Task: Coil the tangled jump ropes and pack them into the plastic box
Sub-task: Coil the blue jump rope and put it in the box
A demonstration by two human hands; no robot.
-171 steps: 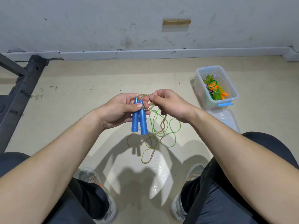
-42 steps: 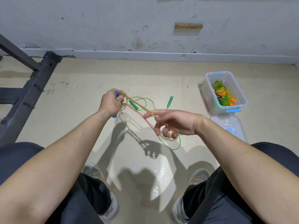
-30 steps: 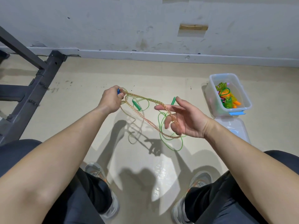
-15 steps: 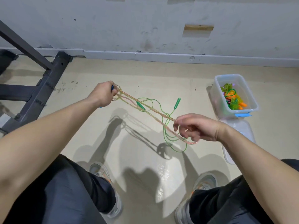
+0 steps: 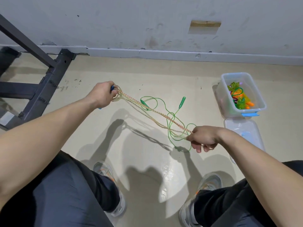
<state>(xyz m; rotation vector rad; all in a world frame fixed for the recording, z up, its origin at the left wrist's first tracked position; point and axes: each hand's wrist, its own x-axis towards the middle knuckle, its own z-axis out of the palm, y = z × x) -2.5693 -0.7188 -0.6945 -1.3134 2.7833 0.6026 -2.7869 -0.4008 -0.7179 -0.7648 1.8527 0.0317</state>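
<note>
Head view, left hand, right hand, two ropes, one box

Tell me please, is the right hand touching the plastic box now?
Apart. The head view shows the right hand pinching the stretched rope, with bare floor between it and the plastic box.

Bare forearms, dark navy trousers, grey trainers with orange accents
</note>
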